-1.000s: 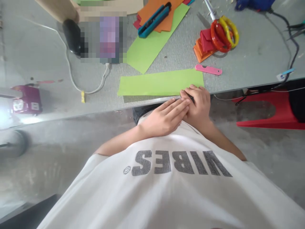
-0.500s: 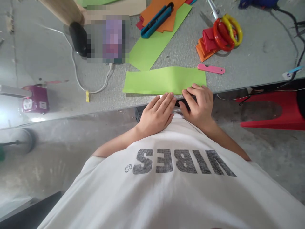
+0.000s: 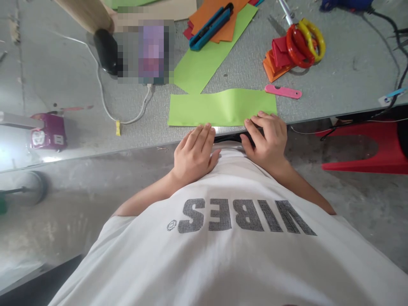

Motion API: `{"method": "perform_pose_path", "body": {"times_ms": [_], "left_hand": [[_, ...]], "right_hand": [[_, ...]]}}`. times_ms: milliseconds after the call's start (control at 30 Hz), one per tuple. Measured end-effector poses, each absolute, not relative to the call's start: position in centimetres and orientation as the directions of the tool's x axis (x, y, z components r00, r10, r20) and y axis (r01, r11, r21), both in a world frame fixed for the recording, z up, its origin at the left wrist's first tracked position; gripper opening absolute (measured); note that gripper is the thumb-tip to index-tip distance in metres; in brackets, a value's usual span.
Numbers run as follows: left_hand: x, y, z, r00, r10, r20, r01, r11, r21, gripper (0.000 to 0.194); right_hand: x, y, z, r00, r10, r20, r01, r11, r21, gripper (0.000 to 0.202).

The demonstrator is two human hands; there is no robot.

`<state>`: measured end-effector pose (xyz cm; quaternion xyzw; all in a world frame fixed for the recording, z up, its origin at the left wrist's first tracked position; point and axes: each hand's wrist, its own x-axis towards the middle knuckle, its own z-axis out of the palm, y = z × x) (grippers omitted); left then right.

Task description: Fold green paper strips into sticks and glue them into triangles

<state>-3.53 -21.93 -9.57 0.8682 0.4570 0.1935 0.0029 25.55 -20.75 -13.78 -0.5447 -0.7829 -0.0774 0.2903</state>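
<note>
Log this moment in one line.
left hand: open, at near edge of green paper strip | right hand: on strip's right part | strip: bulged near middle | nearby: pink tool, scissors

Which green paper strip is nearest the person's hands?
The strip with the raised bulge: the left hand's fingertips are at its near edge, and the right hand covers one near corner. The slanting strip lies farther off, partly under orange paper.
</note>
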Motion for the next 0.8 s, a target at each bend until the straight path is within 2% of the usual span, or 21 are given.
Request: {"method": "perform_pose_path", "body": {"times_ms": [200, 333, 467, 567, 700, 800], "left_hand": [[-7.0, -21.8, -10.1, 0.384, 0.842, 0.379, 0.873, -0.464, 0.149, 0.063], [-9.2, -21.2, -11.0, 0.328, 0.814, 0.479, 0.899, -0.424, 0.105, 0.052], [-10.1, -20.7, -10.6, 0.355, 0.780, 0.515, 0.892, -0.448, 0.064, 0.032], [-9.4, -20.1, -9.7, 0.394, 0.772, 0.498, 0.869, -0.489, 0.071, 0.034], [-6.7, -19.2, -9.2, 0.512, 0.721, 0.467, 0.775, -0.622, 0.112, 0.018], [-4.6, -18.9, -9.5, 0.539, 0.690, 0.482, 0.757, -0.648, 0.082, 0.021]], "right_hand": [[25.6, -20.7, -13.6, -0.270, 0.731, 0.627, 0.900, 0.424, -0.106, 0.047], [25.7, -20.9, -13.0, -0.284, 0.760, 0.585, 0.884, 0.443, -0.147, 0.045], [24.9, -20.9, -11.7, -0.281, 0.808, 0.518, 0.908, 0.399, -0.130, 0.037], [24.2, -20.6, -10.8, -0.284, 0.810, 0.512, 0.929, 0.365, -0.063, 0.029], [23.8, -20.1, -10.1, -0.380, 0.754, 0.536, 0.896, 0.444, 0.010, 0.032], [23.8, -20.0, -9.9, -0.449, 0.746, 0.492, 0.853, 0.521, -0.012, 0.033]]}}
